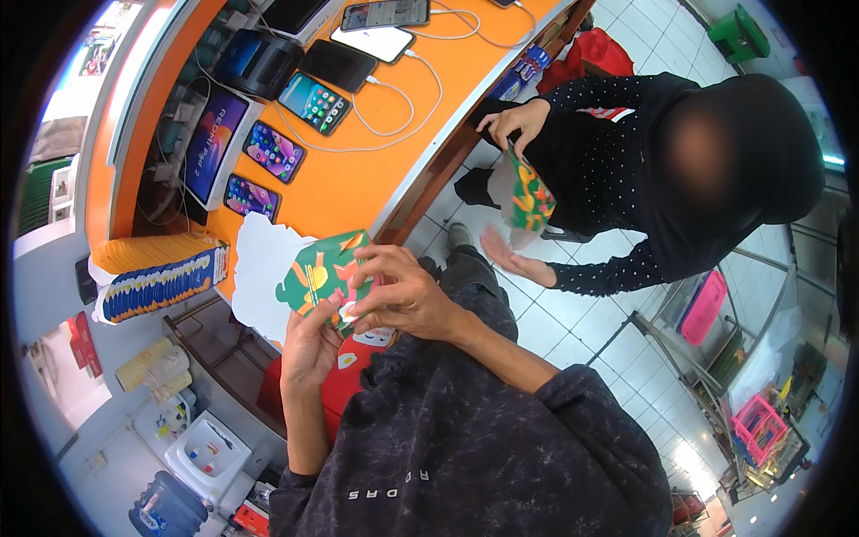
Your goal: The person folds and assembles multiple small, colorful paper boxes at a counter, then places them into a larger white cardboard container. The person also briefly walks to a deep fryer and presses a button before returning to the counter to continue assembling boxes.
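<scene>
A green folded paper packet (313, 271) with orange, yellow and pink shapes is in front of my body. My left hand (310, 347) pinches its lower edge, thumb on the printed face. My right hand (404, 295) holds its right side, fingers bent over the edge. Beneath and left of the packet, white sheets with scalloped edges (255, 259) rest at the table's near end. Across from me a person in dotted black sleeves holds a similar green packet (533, 199) in one hand, the other hand spread below it.
Several phones, one a lit phone (315, 102), lie with white cables on the orange table (358, 192). A tablet (216, 146) leans at its left. A row of blue and yellow packs (161, 285) sits near the white sheets. A red stool (335, 398) is beside me.
</scene>
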A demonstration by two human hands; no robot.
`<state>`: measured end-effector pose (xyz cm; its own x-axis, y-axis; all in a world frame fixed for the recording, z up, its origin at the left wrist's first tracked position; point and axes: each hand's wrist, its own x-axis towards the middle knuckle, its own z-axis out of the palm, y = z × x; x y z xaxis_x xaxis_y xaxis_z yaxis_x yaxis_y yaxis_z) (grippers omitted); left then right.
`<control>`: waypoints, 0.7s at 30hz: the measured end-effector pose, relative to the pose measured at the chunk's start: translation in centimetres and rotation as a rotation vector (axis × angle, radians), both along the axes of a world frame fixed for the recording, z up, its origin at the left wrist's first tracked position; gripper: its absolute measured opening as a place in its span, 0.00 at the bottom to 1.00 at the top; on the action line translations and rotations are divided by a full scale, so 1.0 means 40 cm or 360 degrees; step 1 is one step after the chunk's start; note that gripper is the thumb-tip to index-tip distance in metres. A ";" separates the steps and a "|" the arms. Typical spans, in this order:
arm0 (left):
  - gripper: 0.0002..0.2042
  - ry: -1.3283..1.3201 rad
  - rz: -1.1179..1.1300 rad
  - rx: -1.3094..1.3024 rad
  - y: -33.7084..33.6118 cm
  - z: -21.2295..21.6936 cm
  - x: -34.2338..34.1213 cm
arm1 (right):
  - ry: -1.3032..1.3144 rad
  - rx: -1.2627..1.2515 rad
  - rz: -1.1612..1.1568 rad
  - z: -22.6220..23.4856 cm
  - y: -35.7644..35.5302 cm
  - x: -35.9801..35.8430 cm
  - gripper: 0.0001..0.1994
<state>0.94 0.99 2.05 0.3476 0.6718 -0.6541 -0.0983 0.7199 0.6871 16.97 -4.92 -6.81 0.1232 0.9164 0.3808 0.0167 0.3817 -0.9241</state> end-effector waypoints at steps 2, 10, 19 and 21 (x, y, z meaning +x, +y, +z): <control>0.17 0.0050 0.0039 -0.0029 0.001 -0.003 -0.001 | 0.0008 -0.0028 0.0036 0.006 -0.003 0.003 0.12; 0.17 0.0127 0.0001 -0.0009 0.005 -0.005 -0.006 | -0.0068 -0.0013 0.0037 0.012 -0.001 0.008 0.11; 0.17 0.0079 0.0033 -0.0069 0.013 -0.007 -0.006 | -0.0041 -0.0038 0.0056 0.017 0.000 0.010 0.11; 0.18 0.0077 0.0024 -0.0074 0.014 -0.007 -0.011 | -0.0054 -0.0043 0.0055 0.019 0.000 0.009 0.11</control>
